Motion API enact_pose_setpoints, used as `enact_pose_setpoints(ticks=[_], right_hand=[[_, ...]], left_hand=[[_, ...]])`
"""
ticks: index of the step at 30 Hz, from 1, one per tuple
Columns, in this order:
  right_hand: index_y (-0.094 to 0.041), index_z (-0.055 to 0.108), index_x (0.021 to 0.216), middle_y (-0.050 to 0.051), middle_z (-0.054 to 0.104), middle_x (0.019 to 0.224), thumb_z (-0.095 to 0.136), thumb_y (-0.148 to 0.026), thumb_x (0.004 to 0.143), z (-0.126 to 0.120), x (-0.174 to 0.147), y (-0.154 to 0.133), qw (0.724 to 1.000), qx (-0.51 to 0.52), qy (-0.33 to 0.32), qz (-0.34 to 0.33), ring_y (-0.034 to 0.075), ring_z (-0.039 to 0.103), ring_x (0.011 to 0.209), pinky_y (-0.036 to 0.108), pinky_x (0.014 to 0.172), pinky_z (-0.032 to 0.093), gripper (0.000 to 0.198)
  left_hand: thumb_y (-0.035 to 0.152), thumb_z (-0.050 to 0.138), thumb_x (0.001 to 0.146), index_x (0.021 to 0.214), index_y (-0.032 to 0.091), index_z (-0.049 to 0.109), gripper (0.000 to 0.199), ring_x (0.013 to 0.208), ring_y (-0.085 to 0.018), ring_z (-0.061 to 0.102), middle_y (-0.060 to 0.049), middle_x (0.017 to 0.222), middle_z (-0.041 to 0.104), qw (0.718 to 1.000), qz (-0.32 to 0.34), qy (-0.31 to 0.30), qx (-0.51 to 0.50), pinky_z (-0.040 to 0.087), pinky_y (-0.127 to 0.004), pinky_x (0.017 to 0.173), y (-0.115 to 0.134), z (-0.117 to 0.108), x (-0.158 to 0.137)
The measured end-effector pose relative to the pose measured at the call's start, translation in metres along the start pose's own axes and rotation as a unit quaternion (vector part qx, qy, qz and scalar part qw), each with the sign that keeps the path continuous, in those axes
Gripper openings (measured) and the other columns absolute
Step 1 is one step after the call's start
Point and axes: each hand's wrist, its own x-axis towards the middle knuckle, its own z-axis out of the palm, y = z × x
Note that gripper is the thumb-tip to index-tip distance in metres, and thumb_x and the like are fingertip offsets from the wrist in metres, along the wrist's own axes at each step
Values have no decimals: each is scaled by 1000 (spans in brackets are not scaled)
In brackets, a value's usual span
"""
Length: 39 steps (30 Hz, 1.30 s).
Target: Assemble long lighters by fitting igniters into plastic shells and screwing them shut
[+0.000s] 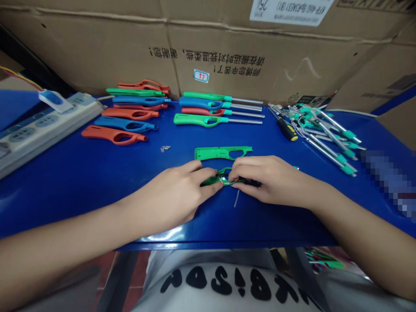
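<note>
Table edge lies clear of fingers seemingly pinching green casing.

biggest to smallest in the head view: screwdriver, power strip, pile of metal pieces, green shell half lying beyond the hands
Power strip
Green shell half
Screwdriver
Pile of metal pieces

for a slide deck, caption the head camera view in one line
Left hand and right hand handle a green casing at a blue table; a green half-shell lies just beyond.
</note>
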Motion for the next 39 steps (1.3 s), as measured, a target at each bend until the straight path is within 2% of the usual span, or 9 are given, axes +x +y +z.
enact_pose_setpoints(ticks=[6, 12, 23, 31, 39], right_hand=[[-21, 68, 104, 6, 70, 106, 57, -22, 99, 3, 1, 1, 1000, 24, 20, 0, 18, 68, 93, 28, 80, 50, 13], [-19, 68, 102, 6, 71, 104, 58, -20, 97, 3, 1, -5, 999, 9, 25, 27, 19, 68, 92, 30, 78, 50, 12], [-20, 68, 102, 5, 71, 103, 58, -21, 98, 3, 1, -3, 999, 3, 31, 17, 18, 68, 91, 29, 78, 50, 12], [-19, 71, 103, 9, 71, 108, 49, -23, 102, 4, -1, -7, 992, -112, 30, -41, 21, 67, 92, 32, 73, 49, 22], [-18, 67, 106, 10, 72, 108, 45, -24, 104, 6, -1, -9, 993, -112, 31, -28, 21, 67, 95, 32, 75, 50, 24]], left_hand=[[13, 59, 89, 136, 13, 62, 47, 105, -30, 62, -15, 122, 68, 1000, 5, 3, 6, 56, -43, 91, 0, 1, 0], [13, 58, 90, 135, 14, 63, 46, 106, -30, 62, -15, 119, 69, 1000, -5, -12, -5, 56, -44, 91, 0, -1, -1], [11, 57, 90, 134, 12, 64, 45, 104, -31, 62, -16, 119, 68, 1000, 0, -1, -5, 56, -44, 90, 0, 0, -1], [13, 57, 91, 135, 12, 63, 44, 101, -29, 62, -15, 118, 69, 1000, -2, -3, -5, 56, -43, 87, 0, -1, 1], [12, 57, 90, 131, 11, 65, 42, 103, -29, 64, -14, 119, 71, 1000, 2, 13, -12, 57, -44, 92, 0, 0, 0]])
